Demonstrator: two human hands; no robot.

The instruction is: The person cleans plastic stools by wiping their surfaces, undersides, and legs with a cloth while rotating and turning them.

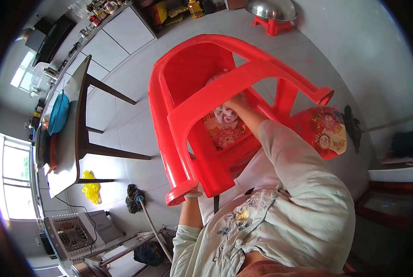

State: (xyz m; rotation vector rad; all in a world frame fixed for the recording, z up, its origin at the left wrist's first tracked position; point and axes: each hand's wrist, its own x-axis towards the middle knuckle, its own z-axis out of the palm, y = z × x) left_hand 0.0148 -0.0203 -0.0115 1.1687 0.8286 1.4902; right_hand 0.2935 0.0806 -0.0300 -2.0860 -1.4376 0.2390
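A red plastic chair (179, 134) is tilted in front of me, its open frame and legs towards me. Through the frame, my right hand (236, 100) holds a crumpled pale pink-and-white cloth (226, 114) against the chair's flower-printed surface. My left hand (195, 190) is at the chair's lower left end, mostly hidden behind the red plastic, so its fingers cannot be made out. Part of a light band shows at that wrist.
A red stool (329, 131) with a floral top stands at the right. At the left are a table (79, 115) with a blue basin (59, 113), a yellow bag (91, 187), a mop (135, 198) and a heater (70, 233). A metal lid (272, 9) rests on a red stand behind.
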